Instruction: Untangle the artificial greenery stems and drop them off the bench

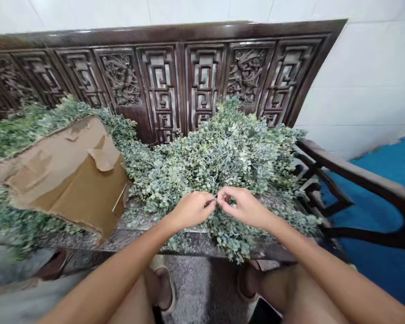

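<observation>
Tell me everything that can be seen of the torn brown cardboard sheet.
The torn brown cardboard sheet is irregular and ragged-edged, paler along its upper part, darker brown below, with a partly peeled pale paper flap at upper right. It lies tilted among blue-green, small-leaved foliage, left of the person's left hand, which does not touch it. A thin, pale, straight strip shows at its right side.

At your twelve o'clock stands the carved lattice backrest of a glossy dark-brown wooden bench, a white tiled wall behind it. At nine you have a torn, ragged-edged piece of brown cardboard; at three, a curved dark-wood armrest before a bright blue surface.
</observation>
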### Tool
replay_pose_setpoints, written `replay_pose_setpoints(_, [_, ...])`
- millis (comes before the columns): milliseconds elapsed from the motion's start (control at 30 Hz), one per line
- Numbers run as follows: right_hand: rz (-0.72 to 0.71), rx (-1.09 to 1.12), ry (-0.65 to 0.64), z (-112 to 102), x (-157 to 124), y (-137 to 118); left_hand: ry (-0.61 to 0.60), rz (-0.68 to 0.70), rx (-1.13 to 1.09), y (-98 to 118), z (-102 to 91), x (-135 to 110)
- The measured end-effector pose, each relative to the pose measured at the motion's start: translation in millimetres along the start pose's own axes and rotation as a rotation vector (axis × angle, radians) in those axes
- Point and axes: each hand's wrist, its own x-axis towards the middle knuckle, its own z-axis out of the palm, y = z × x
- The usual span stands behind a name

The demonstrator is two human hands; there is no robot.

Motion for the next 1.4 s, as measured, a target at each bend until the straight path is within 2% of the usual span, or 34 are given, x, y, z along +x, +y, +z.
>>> replay_pose_setpoints(167, [-0.002,-0.024,0.037,3,-9,-5,0.018,0.030,-0.013,3,-2.5,-7])
replay_pose_setpoints(333, [-0.042,-0.196,0.054,-1,-9,-13,0.090,-0.048,-0.023,13,2.5,-10])
replay_pose_setpoints(467, [0.039,-0.324,0.128,5,-7,-19,0.134,-0.202,-0.034,20,9.4,-7])
replay_pose_setpoints(600, [0.091,-0.453,0.161,13,-1,-19,0.116,-0.311,-0.060,24,15.2,1])
replay_pose_setpoints(667, [0.120,-0.536,0.199,8,2,-12,0.112,-0.323,-0.058,27,15.9,2])
replay_pose_setpoints(733, [0.212,-0.588,0.294,-4,4,1,0.102,-0.325,-0.061,31,14.1,-2])
replay_pose_setpoints(800, [0.335,-0.542,0.430,-21,2,18,0.064,-0.317,-0.085,34,8.7,-11])
replay_pose_setpoints(867, [0.346,-0.426,0.536,-34,-4,31,0.005,-0.300,-0.137,31,-0.7,-19])
replay_pose_setpoints(933, [0.320,-0.328,0.563,-39,-10,36,-0.048,-0.284,-0.196,21,-13.1,-25])
replay_pose_setpoints(1033, [0.287,-0.247,0.469,-32,-15,32,-0.085,-0.322,-0.200,-7,-30.7,-28])
replay_pose_setpoints(1200, [0.263,-0.201,0.324,-20,-10,22,-0.402,-0.460,-0.314,-51,-47.5,-33])
replay_pose_setpoints(1300, [0.277,-0.193,0.286,-20,-6,22,-0.574,-0.533,-0.326,-61,-55.1,-39])
replay_pose_setpoints(1400, [0.278,-0.187,0.283,-20,-4,25,-0.601,-0.585,-0.349,-62,-61.2,-43])
